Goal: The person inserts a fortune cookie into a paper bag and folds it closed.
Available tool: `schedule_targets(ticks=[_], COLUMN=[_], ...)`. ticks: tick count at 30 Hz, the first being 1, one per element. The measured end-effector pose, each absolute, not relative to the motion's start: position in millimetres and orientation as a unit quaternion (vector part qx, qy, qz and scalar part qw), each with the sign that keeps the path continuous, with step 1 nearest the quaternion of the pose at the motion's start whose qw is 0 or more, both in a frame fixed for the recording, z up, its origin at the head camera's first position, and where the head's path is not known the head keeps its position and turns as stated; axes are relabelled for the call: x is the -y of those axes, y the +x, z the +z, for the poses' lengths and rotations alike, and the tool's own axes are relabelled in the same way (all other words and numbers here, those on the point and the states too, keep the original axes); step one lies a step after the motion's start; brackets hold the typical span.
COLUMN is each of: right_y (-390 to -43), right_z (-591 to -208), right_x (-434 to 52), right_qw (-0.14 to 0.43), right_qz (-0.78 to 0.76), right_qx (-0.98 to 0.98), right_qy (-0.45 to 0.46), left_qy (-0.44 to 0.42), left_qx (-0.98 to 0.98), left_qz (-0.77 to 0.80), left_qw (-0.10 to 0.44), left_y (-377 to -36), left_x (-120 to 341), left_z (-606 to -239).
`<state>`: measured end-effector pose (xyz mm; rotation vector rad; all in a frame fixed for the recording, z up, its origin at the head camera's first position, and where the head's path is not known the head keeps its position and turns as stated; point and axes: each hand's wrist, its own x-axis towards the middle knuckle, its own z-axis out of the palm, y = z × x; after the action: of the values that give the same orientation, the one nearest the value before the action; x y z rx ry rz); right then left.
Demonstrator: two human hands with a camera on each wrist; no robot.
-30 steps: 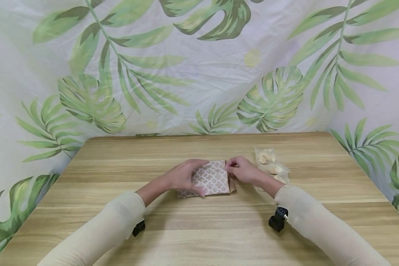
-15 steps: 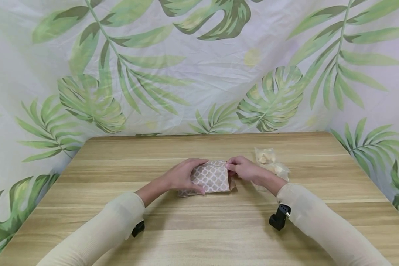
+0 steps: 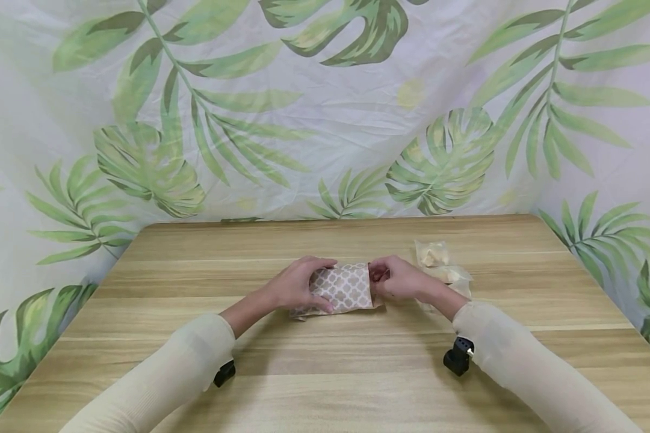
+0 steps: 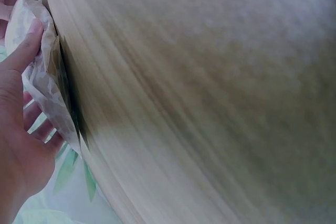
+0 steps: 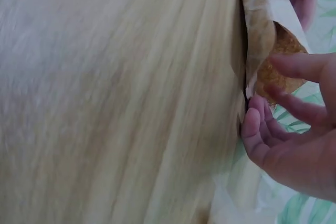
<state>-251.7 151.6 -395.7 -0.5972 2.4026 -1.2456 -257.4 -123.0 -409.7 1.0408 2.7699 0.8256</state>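
The left hand (image 3: 295,288) grips the paper bag (image 3: 342,288) at mid-table (image 3: 325,361); the right hand (image 3: 403,279) pinches its open mouth. Excess pull may tear the paper or spill the contents.

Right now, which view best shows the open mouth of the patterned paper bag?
The right wrist view: the paper bag gapes there, with something brown inside, beside the right hand. The head view shows the bag's patterned face between both hands, mouth hidden. The left wrist view shows only its crumpled far end under the left hand.
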Motion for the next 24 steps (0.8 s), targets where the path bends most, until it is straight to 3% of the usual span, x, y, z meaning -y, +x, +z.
schedule_targets(ticks=[8, 24], right_y=[-250.0, -250.2], right_z=[-394.1, -389.1], right_x=[-149.6, -155.9], right_qw=[0.158, 0.149], right_qz=[-0.348, -0.351], right_qx=[-0.907, -0.905], right_qy=[-0.178, -0.191], left_qy=[0.35, 0.387], left_qx=[-0.892, -0.874], left_qz=[0.282, 0.293], left_qw=[0.037, 0.033], left_y=[-258.2, -259.9], left_x=[124.6, 127.1], left_z=[-409.3, -407.6])
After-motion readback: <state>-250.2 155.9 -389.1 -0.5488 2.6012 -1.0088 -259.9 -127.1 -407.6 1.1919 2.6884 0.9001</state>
